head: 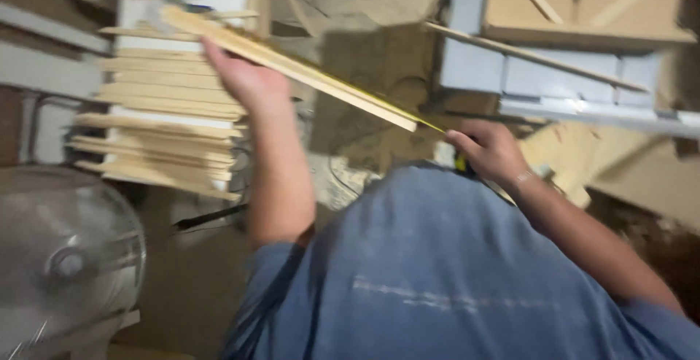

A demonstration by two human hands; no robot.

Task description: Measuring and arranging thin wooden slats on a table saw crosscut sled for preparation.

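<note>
wood strips (292, 64) held by left hand (244, 79)

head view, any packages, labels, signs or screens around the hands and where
None that can be made out; the picture is blurred.
Left hand holds a pale wooden strip.
Right hand grips a yellow and black tool.
Stack of wooden strips behind the left hand.

Dim, warm indoor light; heavy motion blur smears the whole frame, worst toward 9 o'clock; deep shadows at 4 o'clock.
</note>
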